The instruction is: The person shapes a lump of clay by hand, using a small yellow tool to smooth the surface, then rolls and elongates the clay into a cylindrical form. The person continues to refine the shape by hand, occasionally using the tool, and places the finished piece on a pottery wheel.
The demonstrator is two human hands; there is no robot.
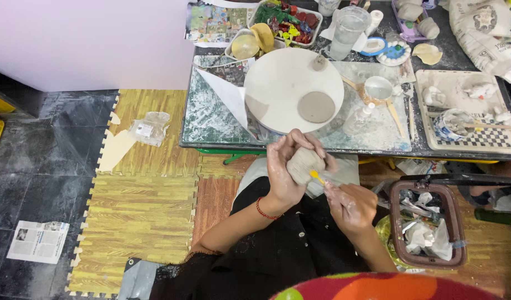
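Observation:
My left hand (286, 169) is wrapped around a lump of grey clay (303, 164), held in front of my lap just below the table edge. My right hand (351, 204) grips a small yellow-tipped tool (317, 177) whose tip touches the lower side of the clay. Both hands are smeared with pale clay. A red bracelet sits on my left wrist. On the table above stands a round white turntable (283, 83) with a flat grey clay disc (316, 106) and a small clay lump (320, 63) on it.
A dark table (211, 119) carries a water glass (348, 32), a tray of coloured bits (289, 21), a checkered tray (472, 111) with clay pieces and wooden sticks. A brown bin (428, 225) of scraps stands at right. Foam mats (136, 216) and a newspaper (38, 241) lie on the floor.

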